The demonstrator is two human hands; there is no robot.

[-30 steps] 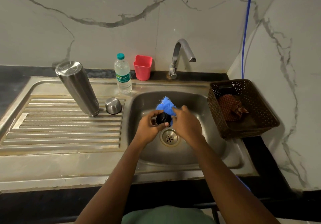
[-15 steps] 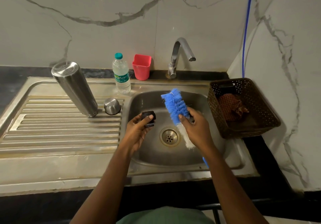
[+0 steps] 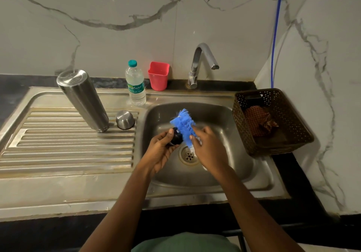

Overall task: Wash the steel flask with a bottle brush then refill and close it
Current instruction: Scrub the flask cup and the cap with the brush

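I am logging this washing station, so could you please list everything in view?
flask: one, steel, on draining board
cap: one, steel, beside flask
water bottle: one, clear, left of cup
cup: one, pink, by wall
tap: one, chrome, behind sink
sink: one, steel, centre
basket: one, brown, right of sink
cloth: one, reddish, in basket
hose: one, blue, on wall
brush: one, blue, over sink
stopper: one, black, over sink
left hand: holds stopper
right hand: grips brush

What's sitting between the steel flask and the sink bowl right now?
A small steel cup stands on the drainboard between flask and sink bowl, seen in the head view.
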